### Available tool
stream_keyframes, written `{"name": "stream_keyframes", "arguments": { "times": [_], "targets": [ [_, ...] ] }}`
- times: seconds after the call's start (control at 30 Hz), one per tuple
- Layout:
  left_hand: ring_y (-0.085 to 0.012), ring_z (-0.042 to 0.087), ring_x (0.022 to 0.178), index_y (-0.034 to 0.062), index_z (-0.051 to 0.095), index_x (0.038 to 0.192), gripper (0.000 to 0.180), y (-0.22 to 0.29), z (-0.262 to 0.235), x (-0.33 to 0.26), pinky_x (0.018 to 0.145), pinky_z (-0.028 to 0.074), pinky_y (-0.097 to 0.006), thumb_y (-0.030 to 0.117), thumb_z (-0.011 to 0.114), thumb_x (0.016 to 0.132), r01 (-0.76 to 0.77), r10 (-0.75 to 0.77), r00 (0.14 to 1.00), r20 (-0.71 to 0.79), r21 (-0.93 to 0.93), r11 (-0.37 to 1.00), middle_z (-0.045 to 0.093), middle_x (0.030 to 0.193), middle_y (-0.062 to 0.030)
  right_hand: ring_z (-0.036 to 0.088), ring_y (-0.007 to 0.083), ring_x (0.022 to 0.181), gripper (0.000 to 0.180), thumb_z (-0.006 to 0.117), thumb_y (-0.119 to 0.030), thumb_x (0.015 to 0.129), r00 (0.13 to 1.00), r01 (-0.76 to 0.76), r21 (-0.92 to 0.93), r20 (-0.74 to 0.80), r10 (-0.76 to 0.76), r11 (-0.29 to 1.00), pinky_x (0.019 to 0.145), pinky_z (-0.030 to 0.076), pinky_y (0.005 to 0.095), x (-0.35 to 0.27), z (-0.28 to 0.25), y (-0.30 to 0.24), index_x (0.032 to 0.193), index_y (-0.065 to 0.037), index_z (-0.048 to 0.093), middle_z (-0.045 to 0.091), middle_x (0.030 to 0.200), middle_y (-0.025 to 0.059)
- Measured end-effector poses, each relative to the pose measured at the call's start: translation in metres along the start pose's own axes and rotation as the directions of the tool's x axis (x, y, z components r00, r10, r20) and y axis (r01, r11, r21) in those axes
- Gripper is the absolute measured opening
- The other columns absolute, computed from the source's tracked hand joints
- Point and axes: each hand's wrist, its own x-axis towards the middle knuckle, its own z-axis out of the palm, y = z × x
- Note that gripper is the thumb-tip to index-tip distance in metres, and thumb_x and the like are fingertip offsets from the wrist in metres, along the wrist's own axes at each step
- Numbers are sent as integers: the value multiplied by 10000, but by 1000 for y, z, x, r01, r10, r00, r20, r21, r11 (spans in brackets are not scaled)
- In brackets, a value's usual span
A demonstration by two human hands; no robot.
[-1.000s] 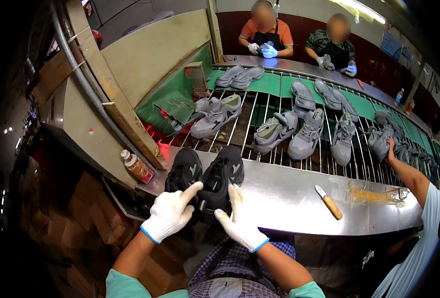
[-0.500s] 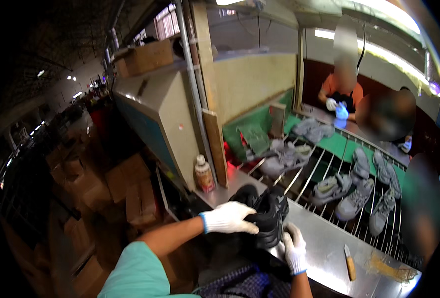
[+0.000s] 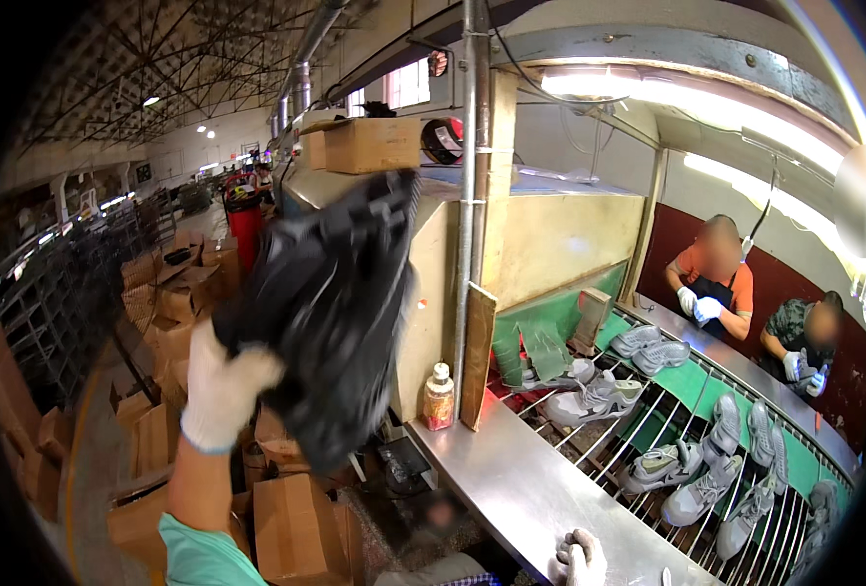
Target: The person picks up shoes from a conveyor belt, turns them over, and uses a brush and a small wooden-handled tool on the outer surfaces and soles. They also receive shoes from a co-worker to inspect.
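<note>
A pair of black shoes (image 3: 340,322), smeared by motion, is held up at the left, well above the floor. My left hand (image 3: 223,381), in a white knitted glove, grips the pair from its near left side. At the bottom, my gloved right hand (image 3: 581,559) rests at the near edge of the bare metal bench (image 3: 540,479). Its fingers are loosely bent and apart, with nothing seen in them. Just right of it, a knife's blade tip (image 3: 665,577) shows at the picture's lower edge.
Several grey shoes (image 3: 703,490) stand on a wire rack over a green belt (image 3: 669,285). A bottle (image 3: 439,398) stands by a wooden board (image 3: 478,356). Cardboard boxes (image 3: 296,527) crowd the floor at left. Two people in gloves (image 3: 708,311) work across the rack.
My left hand has lifted the black shoes off the bench and swung them up and left. My right hand has let go of them and stays at the bench. The view has turned left.
</note>
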Motion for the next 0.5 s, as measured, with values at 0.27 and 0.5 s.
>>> {"name": "stream_keyframes", "arguments": {
  "times": [0.27,0.5],
  "targets": [
    [-438,677,1174,23,704,1299,551,-35,32,282,1026,535,-500,308,819,842,-545,367,820,440,796,263,716,1235,-261,673,152,873,334,560,-201,1112,997,4,-79,-82,-11,997,703,577,276,-8,36,-33,1400,-43,627,719,1135,103],
    [-439,687,1154,56,722,1302,468,-126,191,398,1003,549,-536,47,618,846,-641,340,748,570,754,146,733,1218,-241,667,253,1169,385,673,-41,1000,924,240,-403,-183,-335,883,1043,555,370,1,-15,50,1381,-37,625,646,1324,156]
  ]
}}
